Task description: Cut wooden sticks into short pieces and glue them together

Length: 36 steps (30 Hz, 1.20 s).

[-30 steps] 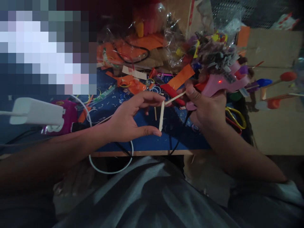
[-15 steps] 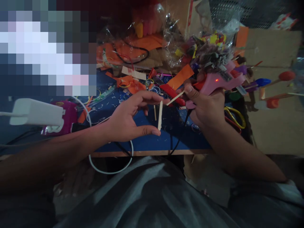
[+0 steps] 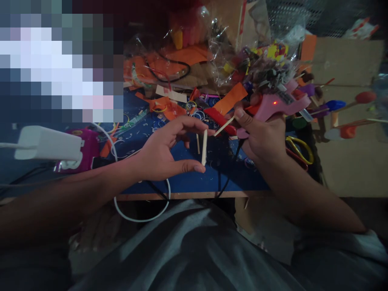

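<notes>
My left hand point(image 3: 160, 153) is closed in a wide pinch, with a short flat wooden stick point(image 3: 204, 147) held upright between thumb and fingertips. My right hand point(image 3: 262, 135) is wrapped round a pink hot glue gun point(image 3: 266, 106) with a lit red light. Between its thumb and finger it also pinches a thin wooden stick point(image 3: 224, 125), which slants down left; its end is close to the left fingertips, and I cannot tell if it touches them. Another thin stick point(image 3: 198, 144) shows behind the upright one, above the blue table point(image 3: 188, 182).
A white charger point(image 3: 50, 143) sits in a magenta socket block point(image 3: 91, 145) on the left, its white cable looping below the table edge. Orange paper strips point(image 3: 232, 98), a red comb-like piece point(image 3: 216, 117) and scraps lie behind the hands. Yellow-handled scissors point(image 3: 301, 149) lie right.
Both hands keep their grips and almost the same place. The thin stick in my right hand has shifted very slightly; nothing was let go.
</notes>
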Motion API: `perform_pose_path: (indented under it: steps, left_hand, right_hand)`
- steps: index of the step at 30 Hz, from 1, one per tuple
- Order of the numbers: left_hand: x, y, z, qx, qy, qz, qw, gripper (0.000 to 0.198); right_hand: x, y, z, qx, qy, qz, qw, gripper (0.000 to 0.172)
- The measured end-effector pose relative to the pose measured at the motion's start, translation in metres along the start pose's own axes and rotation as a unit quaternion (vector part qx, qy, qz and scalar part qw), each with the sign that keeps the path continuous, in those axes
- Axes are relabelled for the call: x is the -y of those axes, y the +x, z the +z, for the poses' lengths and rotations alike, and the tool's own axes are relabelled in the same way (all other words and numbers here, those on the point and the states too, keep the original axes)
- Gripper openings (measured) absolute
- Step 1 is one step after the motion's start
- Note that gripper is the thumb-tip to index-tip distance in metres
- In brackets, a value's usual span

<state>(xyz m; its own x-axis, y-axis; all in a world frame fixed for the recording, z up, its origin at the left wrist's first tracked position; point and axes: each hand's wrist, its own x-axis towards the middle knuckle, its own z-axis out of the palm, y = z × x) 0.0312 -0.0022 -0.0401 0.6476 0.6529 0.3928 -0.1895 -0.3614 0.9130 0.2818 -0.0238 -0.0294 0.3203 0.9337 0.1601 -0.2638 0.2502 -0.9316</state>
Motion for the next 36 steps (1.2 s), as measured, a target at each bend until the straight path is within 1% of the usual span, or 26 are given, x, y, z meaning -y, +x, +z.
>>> perform_pose_path:
  steps: [3,6,11,14,20,26,32,36]
  left_hand:
    - [0.0010,-0.0005,-0.0006,0.002,0.001,0.010,1.000,0.084]
    - [0.0014,-0.0007,-0.0008,0.001,0.010,0.005,1.000,0.083]
    - [0.0009,-0.0013,0.0004,0.002,0.007,0.019,1.000,0.084]
    - [0.0010,-0.0026,0.0010,0.008,0.003,0.007,1.000,0.083]
    - [0.0013,-0.0031,-0.0001,0.010,0.002,0.002,1.000,0.084]
    - [-0.0030,-0.0013,-0.0001,0.015,0.019,-0.027,0.999,0.081]
    - [-0.0046,-0.0011,0.0004,0.010,0.028,-0.025,0.999,0.080]
    - [-0.0051,-0.0008,0.0004,0.010,0.027,-0.019,0.999,0.079]
  right_hand:
    - [-0.0004,0.0003,-0.0001,0.001,0.016,-0.001,1.000,0.052]
    - [0.0011,-0.0004,0.0005,0.006,0.026,0.002,1.000,0.052]
    - [-0.0006,-0.0026,0.0020,0.009,0.027,0.016,0.999,0.055]
    - [-0.0032,-0.0033,0.0024,0.005,0.025,0.014,1.000,0.057]
    - [-0.0071,0.0000,-0.0023,0.001,0.027,0.001,1.000,0.052]
    - [-0.0066,0.0024,-0.0043,-0.012,0.025,0.015,1.000,0.050]
    - [-0.0032,0.0056,-0.0025,-0.029,0.024,0.017,0.999,0.055]
    - [-0.0015,0.0055,-0.0017,-0.030,0.023,0.019,0.999,0.058]
